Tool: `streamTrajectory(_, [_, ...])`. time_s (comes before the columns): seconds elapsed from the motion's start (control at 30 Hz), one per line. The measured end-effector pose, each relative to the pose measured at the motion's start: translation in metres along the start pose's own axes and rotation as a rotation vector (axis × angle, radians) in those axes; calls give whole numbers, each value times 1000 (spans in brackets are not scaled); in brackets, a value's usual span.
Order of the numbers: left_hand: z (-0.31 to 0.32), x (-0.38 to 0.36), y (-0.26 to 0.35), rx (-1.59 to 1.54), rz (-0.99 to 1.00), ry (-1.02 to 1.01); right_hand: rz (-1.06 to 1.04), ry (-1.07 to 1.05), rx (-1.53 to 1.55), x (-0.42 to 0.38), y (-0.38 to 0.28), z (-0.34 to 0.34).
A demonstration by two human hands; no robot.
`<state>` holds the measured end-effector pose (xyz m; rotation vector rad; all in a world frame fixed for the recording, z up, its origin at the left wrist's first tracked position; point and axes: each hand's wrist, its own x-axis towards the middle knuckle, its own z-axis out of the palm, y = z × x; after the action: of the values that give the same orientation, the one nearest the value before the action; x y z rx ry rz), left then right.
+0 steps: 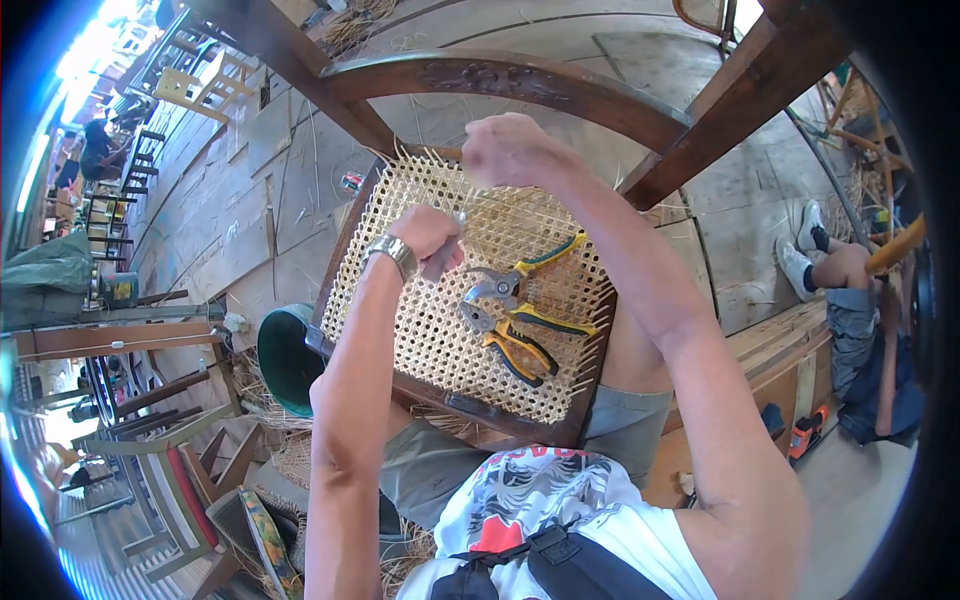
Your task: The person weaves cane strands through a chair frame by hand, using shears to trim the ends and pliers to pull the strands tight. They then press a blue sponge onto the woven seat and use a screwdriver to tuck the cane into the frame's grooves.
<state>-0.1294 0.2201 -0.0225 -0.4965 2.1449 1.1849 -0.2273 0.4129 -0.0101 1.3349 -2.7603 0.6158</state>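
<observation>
A wooden chair frame (pixel 455 402) with a woven cane seat (pixel 425 335) rests across my lap. My left hand (pixel 430 238), with a metal watch on its wrist, is closed low over the left-middle of the weave. Something small and greyish shows by its fingers, too indistinct to name. Over the seat's back edge, my right hand (pixel 508 152) is curled into a fist; what it grips, if anything, is hidden. Two pairs of pliers lie on the cane to the right: one with big grey jaws (pixel 495 287), another with orange-and-black handles (pixel 522 358).
The carved chair-back rail (pixel 505 80) arches beyond my hands. A green bucket (pixel 287 358) stands left of the seat. Chair frames (pixel 175 490) and cane scraps lie at lower left. At right are another person's legs (pixel 840 268) and an orange-and-black tool (pixel 808 432).
</observation>
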Motion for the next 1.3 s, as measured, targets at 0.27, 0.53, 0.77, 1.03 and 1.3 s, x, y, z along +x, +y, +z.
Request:
streamTrajectory(0.27, [7, -4, 35, 75, -50, -25, -82, -19, -102, 2, 0, 9])
streamTrajectory(0.53, [26, -4, 11, -160, -6, 164, -19, -264, 226, 7, 9, 32])
streamTrajectory(0.77, [13, 0, 5, 707, 125, 357, 50, -47, 255, 7, -4, 24])
streamTrajectory(1.03, [-14, -69, -15, 420, 216, 576, -21, -353, 1010, 15, -25, 31])
streamTrajectory(1.3, [6, -3, -25, 509, 69, 266, -67, -70, 487, 14, 2, 52])
